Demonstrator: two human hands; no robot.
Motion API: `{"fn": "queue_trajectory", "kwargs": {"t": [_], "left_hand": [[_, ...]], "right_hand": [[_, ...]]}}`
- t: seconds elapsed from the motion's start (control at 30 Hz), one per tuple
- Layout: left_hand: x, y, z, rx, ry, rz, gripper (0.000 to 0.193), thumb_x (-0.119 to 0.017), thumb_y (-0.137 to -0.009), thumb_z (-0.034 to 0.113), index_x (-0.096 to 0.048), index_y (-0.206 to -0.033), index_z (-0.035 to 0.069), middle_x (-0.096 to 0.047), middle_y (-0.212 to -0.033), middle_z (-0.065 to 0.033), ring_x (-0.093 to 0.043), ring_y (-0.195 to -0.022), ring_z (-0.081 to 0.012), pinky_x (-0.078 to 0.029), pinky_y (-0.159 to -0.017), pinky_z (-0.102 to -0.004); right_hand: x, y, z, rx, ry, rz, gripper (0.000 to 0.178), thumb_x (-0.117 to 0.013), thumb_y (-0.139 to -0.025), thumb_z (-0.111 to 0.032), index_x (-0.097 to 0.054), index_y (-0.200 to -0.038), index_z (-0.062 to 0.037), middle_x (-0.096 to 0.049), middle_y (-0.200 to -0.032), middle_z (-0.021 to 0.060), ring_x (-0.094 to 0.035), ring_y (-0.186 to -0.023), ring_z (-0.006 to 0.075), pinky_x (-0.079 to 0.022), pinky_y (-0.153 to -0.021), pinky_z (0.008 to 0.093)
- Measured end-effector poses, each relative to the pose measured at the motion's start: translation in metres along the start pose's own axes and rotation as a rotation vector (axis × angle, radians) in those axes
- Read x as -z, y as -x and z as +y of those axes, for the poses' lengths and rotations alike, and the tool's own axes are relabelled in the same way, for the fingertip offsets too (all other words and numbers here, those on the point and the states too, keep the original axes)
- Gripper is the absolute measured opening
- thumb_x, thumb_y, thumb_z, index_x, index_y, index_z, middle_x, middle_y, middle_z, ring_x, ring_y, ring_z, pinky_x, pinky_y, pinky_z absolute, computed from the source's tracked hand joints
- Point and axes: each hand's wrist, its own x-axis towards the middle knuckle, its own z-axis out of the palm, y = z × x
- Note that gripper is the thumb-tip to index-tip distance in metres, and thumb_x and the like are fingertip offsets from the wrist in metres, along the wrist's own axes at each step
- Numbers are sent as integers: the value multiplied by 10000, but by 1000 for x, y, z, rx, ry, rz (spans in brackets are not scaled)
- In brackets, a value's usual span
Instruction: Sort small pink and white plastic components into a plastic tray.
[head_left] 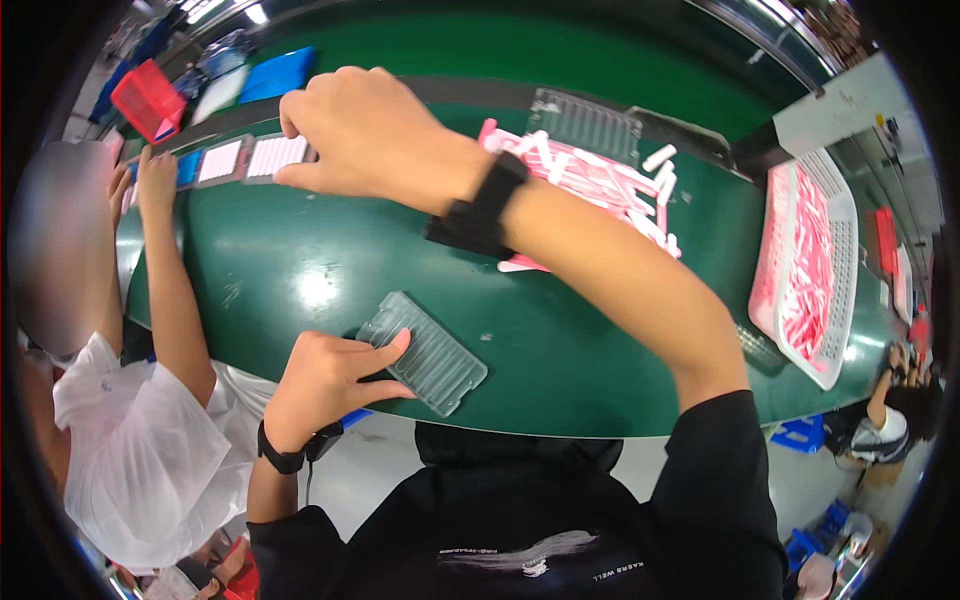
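Observation:
My left hand (328, 378) rests on the near end of an empty clear ribbed plastic tray (432, 358) lying on the green belt, thumb and a finger pressing on it. My right hand (362, 133) reaches far across to the left, fingers curled down on the edge of a tray filled with white pieces (276, 156). A black band sits on that wrist. A heap of pink and white small sticks (590, 180) lies behind my right forearm, partly hidden by it.
A co-worker in white at the left has a hand (157, 180) by more filled trays (220, 160). A white basket (812, 262) of pink sticks stands at right. An empty clear tray (585, 122), a red basket (147, 98) and a blue tray (277, 73) lie farther back.

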Motion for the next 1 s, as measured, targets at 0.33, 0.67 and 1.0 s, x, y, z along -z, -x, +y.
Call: {"fn": "queue_trajectory", "kwargs": {"t": [0.33,0.67,1.0], "left_hand": [[-49,-81,65,-369,-124,26,445,-890,-811,415,-795,-1065,62,-591,-588,-32,-593,-496,-233,-441,-472,-354],[1,-161,21,-16,-55,173,158,-841,-898,167,-738,-950,60,-392,-546,-56,-331,-486,-163,-294,-510,-355],[-8,-158,10,146,196,9,176,-767,-992,137,-660,-953,4,-384,-596,11,-285,-569,-77,-248,-525,-311]], "right_hand": [[168,150,18,-572,-333,-34,224,-778,-979,-194,-721,-1010,21,-731,-909,23,-671,-847,78,-536,-803,254],[172,227,29,-613,-192,-58,118,-757,-913,-123,-745,-974,-24,-716,-797,96,-648,-668,190,-512,-637,323],[128,212,26,-409,-114,-127,81,-711,-913,-116,-716,-872,-47,-682,-794,104,-680,-772,322,-527,-678,436]]}}
